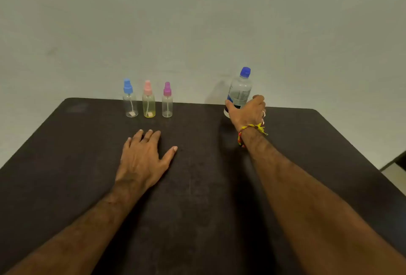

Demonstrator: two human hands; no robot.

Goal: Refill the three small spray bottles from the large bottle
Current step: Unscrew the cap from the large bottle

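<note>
Near the far edge of the dark table (197, 187), your right hand (248, 114) is wrapped around the lower body of the large bottle (240, 90), thumb on its left side and fingers curled round the right. The bottle stands upright on the table with its blue cap (245, 71) screwed on. Well to the left of the large bottle, the three small spray bottles stand upright in a row: the purple-topped bottle (167, 101) is closest to it, then the pink-topped bottle (148, 101) with its yellowish tint, then the blue-topped bottle (130, 100) farthest off. All three carry their spray heads. Your left hand (142, 160) lies flat on the table, fingers spread and holding nothing, nearer you than the spray bottles and far left of the large bottle. A braided band (250, 129) circles your right wrist.
</note>
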